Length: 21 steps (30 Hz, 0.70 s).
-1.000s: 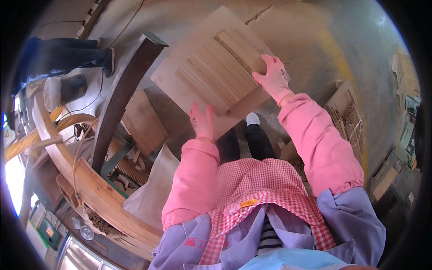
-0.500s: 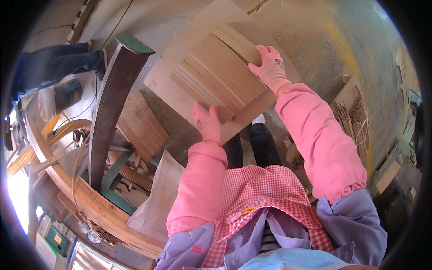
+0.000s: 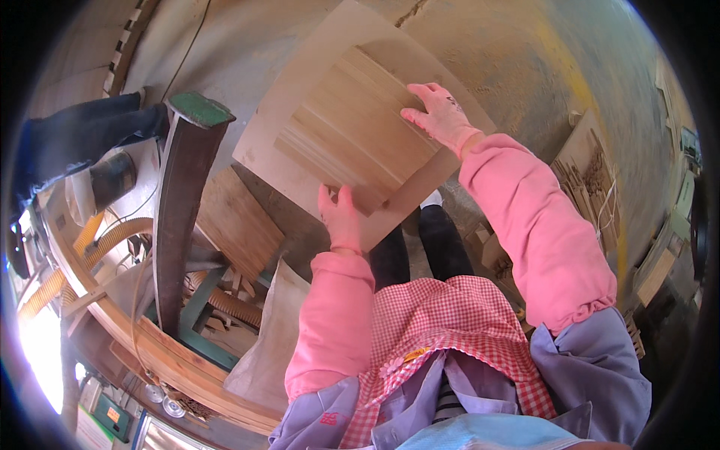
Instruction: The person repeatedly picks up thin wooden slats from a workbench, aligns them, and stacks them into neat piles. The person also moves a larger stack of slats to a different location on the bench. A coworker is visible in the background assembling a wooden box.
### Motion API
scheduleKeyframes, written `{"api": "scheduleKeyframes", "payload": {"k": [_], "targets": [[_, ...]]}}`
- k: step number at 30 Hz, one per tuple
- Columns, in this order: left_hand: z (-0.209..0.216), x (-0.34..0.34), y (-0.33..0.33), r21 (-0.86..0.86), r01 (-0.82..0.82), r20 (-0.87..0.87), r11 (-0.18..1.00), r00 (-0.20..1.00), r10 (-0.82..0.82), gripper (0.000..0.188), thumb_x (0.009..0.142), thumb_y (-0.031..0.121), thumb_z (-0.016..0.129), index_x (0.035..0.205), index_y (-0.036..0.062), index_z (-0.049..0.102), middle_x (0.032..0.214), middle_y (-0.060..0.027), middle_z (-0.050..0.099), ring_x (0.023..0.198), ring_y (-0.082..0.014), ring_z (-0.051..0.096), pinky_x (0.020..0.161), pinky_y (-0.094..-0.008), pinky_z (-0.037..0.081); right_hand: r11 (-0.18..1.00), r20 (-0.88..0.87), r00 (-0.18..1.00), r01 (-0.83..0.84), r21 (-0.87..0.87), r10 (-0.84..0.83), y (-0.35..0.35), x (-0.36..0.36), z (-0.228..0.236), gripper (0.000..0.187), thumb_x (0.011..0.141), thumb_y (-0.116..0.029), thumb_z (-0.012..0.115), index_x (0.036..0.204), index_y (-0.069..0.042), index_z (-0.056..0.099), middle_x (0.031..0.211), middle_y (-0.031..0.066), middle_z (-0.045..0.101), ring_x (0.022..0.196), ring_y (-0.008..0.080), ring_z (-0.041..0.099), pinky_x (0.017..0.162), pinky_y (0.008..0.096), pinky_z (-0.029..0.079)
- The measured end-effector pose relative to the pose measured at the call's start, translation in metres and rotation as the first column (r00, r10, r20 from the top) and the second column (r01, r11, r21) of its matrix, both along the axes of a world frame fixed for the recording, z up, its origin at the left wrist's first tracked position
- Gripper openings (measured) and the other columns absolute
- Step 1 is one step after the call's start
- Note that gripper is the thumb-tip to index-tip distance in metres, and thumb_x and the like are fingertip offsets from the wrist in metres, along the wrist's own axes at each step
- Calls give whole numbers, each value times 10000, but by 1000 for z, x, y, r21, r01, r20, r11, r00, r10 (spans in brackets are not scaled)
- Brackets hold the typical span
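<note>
Several pale wood strips (image 3: 352, 120) lie side by side, their long edges together, on a broad tan board (image 3: 274, 94) in front of me. My left hand (image 3: 343, 221), in a pink glove, is at the near left edge of the strips, thumb and finger apart. Across from it, my right hand (image 3: 442, 118), also gloved in pink, rests against their right edge with its fingers spread. The strips lie between my two hands. Parts of the fingers of both hands are hidden, and what supports the board cannot be seen.
A dark metal beam with a green end (image 3: 196, 142) stands left of the board. Beyond it is a person in dark trousers (image 3: 90, 139). A wooden panel (image 3: 240, 217) leans below, near ribbed yellow hoses (image 3: 124, 231). Wood offcuts (image 3: 592, 187) lie at the right.
The outer strip on the right, which stood at a slight angle with a gap, now lies against the others. My right hand has shifted slightly left; my left hand has moved slightly nearer me.
</note>
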<state>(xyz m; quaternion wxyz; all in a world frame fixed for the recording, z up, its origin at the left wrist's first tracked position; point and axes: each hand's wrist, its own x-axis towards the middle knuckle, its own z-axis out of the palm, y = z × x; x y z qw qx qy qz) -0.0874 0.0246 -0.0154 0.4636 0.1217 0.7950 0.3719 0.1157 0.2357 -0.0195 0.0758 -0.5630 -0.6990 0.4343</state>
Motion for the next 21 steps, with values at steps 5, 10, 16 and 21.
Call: {"api": "scheduleKeyframes", "payload": {"k": [5,10,16,21], "targets": [[-6,-12,-3,27,42,102,999,994,-45,505,958,158,606,1390,-61,464,1232,-147,599,1079,-209,569,943,-310,459,990,-28,989,143,-11,-143,-2,-11,-8,388,890,-271,691,1218,-65,681,1269,205,616,1091,345,624,941,416,505],[-6,-11,-6,8,-34,126,999,991,33,583,983,209,600,1450,-85,411,1293,-133,560,1121,-194,528,977,-304,431,922,-122,936,293,-253,-331,9,-11,0,266,910,-211,657,1118,-55,718,1178,172,653,800,268,687,732,371,554],[5,-9,-2,-18,-82,194,996,977,84,686,999,256,611,1513,-91,317,1406,-129,497,1251,-202,481,1064,-323,398,867,-138,941,219,-448,-309,32,-2,7,233,895,-213,736,1059,-51,702,905,34,647,747,107,575,661,280,490],[13,-15,-1,-33,-105,141,994,984,108,671,1004,265,614,1508,-75,330,1444,-150,472,1298,-241,465,1118,-369,366,842,-202,913,219,-492,-356,33,2,3,258,866,-242,775,1016,-46,703,862,-5,658,764,83,560,654,262,471]]}}
